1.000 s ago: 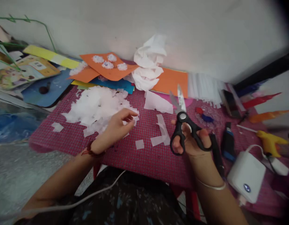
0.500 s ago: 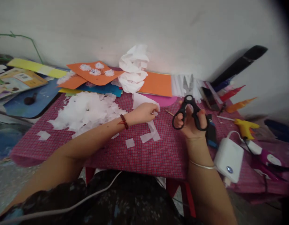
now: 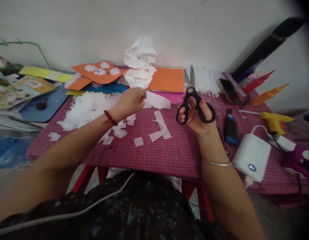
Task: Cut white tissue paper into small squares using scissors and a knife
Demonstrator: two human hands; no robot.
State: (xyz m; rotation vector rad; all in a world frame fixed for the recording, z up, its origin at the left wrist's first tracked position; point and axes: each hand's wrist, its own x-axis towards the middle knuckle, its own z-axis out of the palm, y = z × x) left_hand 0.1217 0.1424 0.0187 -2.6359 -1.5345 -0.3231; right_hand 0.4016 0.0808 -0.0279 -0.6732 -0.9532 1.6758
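My right hand (image 3: 200,116) holds black-handled scissors (image 3: 191,90), fingers through the loops. The blades point away from me and stand slightly apart. My left hand (image 3: 131,101) is closed at the left end of a sheet of white tissue paper (image 3: 157,100). What its fingers hold, if anything, is hidden. Left of that hand lies a big heap of cut white tissue pieces (image 3: 85,108), with several loose squares below it. One tissue square (image 3: 138,141) and a crossed pair of tissue strips (image 3: 161,128) rest on the checked cloth (image 3: 154,160) in front of me.
Crumpled white tissue (image 3: 140,63) leans against the wall, beside orange sheets (image 3: 169,79). White sticks (image 3: 207,81) lie behind the scissors. To the right are a phone (image 3: 229,90), a blue-black cutter (image 3: 231,128), a yellow glue gun (image 3: 276,120) and a white power bank (image 3: 253,155).
My left hand has moved left and away from me, towards the heap. Loose pieces beside the heap show more clearly. The scissors have shifted slightly left in view, and the view has tilted.
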